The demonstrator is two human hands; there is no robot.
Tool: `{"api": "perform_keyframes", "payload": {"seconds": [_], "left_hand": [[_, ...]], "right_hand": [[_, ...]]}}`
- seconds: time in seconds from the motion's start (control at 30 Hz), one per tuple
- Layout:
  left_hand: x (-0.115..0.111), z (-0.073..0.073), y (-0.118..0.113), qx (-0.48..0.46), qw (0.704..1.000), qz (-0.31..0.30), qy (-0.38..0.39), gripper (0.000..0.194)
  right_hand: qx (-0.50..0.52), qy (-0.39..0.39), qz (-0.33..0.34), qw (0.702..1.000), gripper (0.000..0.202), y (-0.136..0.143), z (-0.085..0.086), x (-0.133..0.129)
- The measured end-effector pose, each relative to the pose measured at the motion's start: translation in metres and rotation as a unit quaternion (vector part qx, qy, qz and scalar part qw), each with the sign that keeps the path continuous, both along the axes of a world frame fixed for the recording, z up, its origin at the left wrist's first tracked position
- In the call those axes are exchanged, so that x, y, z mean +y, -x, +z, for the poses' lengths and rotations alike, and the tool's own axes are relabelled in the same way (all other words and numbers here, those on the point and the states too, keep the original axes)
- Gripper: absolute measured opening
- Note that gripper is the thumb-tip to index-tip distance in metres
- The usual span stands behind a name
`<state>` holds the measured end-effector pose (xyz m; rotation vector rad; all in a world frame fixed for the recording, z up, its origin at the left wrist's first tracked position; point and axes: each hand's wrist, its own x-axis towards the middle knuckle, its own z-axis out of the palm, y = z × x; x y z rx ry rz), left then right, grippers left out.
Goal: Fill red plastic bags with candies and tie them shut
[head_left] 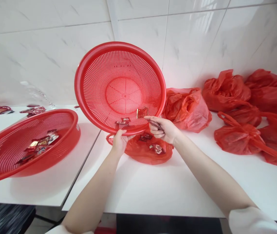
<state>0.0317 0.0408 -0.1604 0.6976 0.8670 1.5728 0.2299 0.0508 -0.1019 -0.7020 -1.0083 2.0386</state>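
Observation:
A large round red colander (99,113) is tipped up on its side, its open face toward me. My left hand (120,141) is closed on its lower rim. My right hand (164,129) is curled around a small dark red wrapped packet (156,124), index finger stretched out to a red and gold packet (142,113) on the colander's lower wall. Further left on that wall lie a few more small packets (123,121). Directly below the rim, an open red plastic bag (148,157) lies spread on the table with several packets inside, one of them white and red (157,149).
A second red colander (76,133) with several packets stands tilted at left. Several red plastic bags (240,133) sit at right, another bag (194,113) just behind my right hand. White tables (172,191) meet at a seam; a tiled wall (189,39) rises behind.

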Motion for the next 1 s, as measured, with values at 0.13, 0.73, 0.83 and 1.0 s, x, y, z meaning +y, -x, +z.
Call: {"api": "perform_keyframes", "payload": {"seconds": [0.13, 0.73, 0.83, 1.0], "left_hand": [[0.0, 0.0, 0.001, 0.005, 1.0, -0.007, 0.0, 0.022], [-0.002, 0.0, -0.004, 0.026, 0.999, 0.01, 0.017, 0.024], [-0.008, 0.003, -0.008, 0.037, 0.999, -0.012, 0.017, 0.032], [-0.018, 0.003, -0.014, 0.047, 0.996, -0.069, 0.028, 0.037]], "right_hand": [[0.001, -0.073, -0.008, 0.997, 0.035, 0.002, -0.002, 0.0], [-0.544, -0.515, -0.149, 0.645, 0.03, 0.009, -0.022, -0.004], [-0.561, -0.542, -0.192, 0.595, 0.027, 0.01, -0.025, -0.003], [-0.628, -0.525, -0.214, 0.533, 0.048, 0.007, -0.036, 0.005]]}}
